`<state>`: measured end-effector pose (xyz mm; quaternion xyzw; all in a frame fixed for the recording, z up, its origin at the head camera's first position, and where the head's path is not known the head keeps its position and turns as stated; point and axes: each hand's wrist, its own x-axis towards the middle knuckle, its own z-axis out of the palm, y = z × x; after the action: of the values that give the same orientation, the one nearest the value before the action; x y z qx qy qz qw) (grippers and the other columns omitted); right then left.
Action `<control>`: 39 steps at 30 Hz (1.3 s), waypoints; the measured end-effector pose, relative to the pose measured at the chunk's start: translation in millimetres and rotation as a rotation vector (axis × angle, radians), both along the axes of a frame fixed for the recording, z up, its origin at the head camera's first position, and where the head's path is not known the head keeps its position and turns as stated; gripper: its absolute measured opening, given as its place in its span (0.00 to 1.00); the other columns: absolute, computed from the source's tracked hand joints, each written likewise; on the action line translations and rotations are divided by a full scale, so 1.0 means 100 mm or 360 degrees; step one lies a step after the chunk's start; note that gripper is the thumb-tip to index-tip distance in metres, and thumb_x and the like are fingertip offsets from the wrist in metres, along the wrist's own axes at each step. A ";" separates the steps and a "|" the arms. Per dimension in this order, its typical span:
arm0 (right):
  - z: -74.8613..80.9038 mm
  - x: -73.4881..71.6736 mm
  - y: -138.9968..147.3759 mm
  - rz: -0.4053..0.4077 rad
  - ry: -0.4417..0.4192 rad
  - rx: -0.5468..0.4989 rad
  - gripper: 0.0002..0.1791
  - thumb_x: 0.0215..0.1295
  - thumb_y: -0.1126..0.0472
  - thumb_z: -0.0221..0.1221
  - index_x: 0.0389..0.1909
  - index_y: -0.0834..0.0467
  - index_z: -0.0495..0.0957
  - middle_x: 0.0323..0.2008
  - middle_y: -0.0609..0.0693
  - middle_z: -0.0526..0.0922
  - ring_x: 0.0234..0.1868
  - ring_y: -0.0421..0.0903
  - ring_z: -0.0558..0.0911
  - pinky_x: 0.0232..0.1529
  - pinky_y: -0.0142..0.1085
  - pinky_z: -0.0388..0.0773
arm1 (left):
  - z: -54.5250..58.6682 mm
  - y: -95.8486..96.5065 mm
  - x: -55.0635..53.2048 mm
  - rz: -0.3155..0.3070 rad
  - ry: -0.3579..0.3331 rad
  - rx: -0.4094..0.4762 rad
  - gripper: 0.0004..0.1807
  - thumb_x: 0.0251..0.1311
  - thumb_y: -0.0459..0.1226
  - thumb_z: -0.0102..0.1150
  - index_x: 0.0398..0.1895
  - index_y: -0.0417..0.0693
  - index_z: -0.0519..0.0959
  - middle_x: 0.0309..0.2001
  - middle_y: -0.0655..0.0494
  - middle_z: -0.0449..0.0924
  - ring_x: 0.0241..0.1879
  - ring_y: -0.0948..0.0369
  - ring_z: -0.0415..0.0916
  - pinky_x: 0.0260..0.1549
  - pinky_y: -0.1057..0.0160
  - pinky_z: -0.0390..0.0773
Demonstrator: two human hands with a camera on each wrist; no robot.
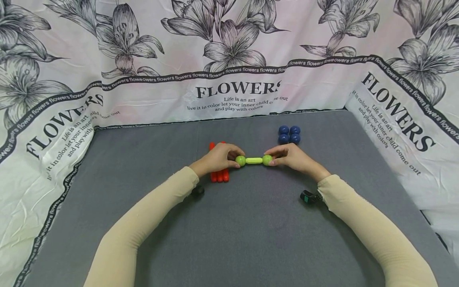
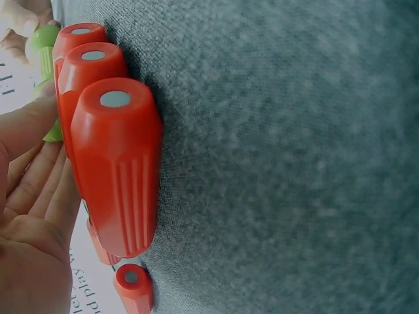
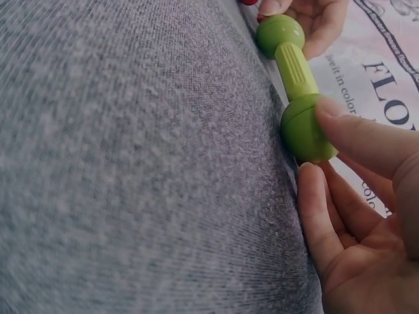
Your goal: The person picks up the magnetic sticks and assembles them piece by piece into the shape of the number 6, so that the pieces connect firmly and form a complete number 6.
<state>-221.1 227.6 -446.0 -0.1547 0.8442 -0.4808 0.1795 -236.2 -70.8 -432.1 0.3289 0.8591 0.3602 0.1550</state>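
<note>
In the head view, a yellow-green rod [image 1: 254, 160] joins two green balls in a dumbbell shape, lying level from left to right. My left hand [image 1: 218, 157] pinches the left green ball [image 1: 240, 160] between thumb and fingers. At the other end, the right green ball [image 1: 267, 160] is pinched by my right hand [image 1: 295, 159]. The right wrist view shows the ridged rod [image 3: 296, 69] meeting the ball [image 3: 302, 131] under my right thumb. Several red rods [image 1: 220, 176] lie beneath my left hand, partly hidden by it; their ends carry grey discs in the left wrist view.
Several dark blue balls [image 1: 289, 134] sit grouped just beyond my right hand. All lies on a grey cloth-covered table [image 1: 244, 231]. A white flower-printed cloth [image 1: 150, 99] hangs along the back and sides. A black wrist device [image 1: 309, 197] is at my right sleeve.
</note>
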 end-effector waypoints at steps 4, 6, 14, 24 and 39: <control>-0.01 0.00 0.00 -0.0003 -0.0010 -0.0001 0.21 0.60 0.57 0.69 0.55 0.53 0.83 0.53 0.54 0.86 0.44 0.35 0.82 0.44 0.29 0.79 | 0.00 0.00 0.00 0.0005 -0.0016 -0.0003 0.21 0.54 0.33 0.72 0.53 0.45 0.82 0.50 0.51 0.86 0.48 0.59 0.85 0.49 0.68 0.82; -0.01 0.00 0.00 -0.0007 -0.0013 -0.0005 0.21 0.59 0.57 0.70 0.55 0.53 0.83 0.53 0.54 0.86 0.44 0.35 0.82 0.44 0.28 0.79 | 0.00 0.00 0.00 0.0007 -0.0025 -0.0001 0.21 0.54 0.33 0.72 0.54 0.45 0.82 0.50 0.51 0.86 0.48 0.59 0.85 0.49 0.68 0.82; -0.01 0.00 0.01 -0.0023 -0.0007 -0.0008 0.21 0.59 0.56 0.70 0.55 0.53 0.83 0.53 0.54 0.86 0.44 0.34 0.83 0.44 0.28 0.79 | 0.01 -0.01 0.00 0.0029 -0.0059 0.0016 0.22 0.54 0.33 0.72 0.54 0.45 0.81 0.50 0.50 0.86 0.48 0.59 0.85 0.49 0.68 0.82; -0.01 0.01 0.01 -0.0016 -0.0008 -0.0008 0.22 0.60 0.56 0.69 0.55 0.53 0.82 0.53 0.54 0.86 0.44 0.34 0.83 0.44 0.29 0.79 | 0.03 -0.02 0.02 0.0027 -0.0056 0.0003 0.22 0.55 0.33 0.71 0.56 0.45 0.81 0.51 0.51 0.86 0.49 0.58 0.84 0.49 0.67 0.82; -0.01 0.01 0.02 -0.0010 -0.0020 -0.0004 0.22 0.60 0.55 0.69 0.56 0.53 0.82 0.54 0.53 0.85 0.45 0.34 0.82 0.44 0.28 0.78 | 0.22 -0.49 0.24 0.0469 -0.0070 0.0387 0.20 0.58 0.37 0.70 0.53 0.40 0.82 0.48 0.44 0.86 0.45 0.54 0.83 0.46 0.63 0.82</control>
<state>-219.9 229.6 -447.1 -0.1492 0.8429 -0.4834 0.1830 -211.8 -119.8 -409.9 0.2078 0.8445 0.4872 0.0785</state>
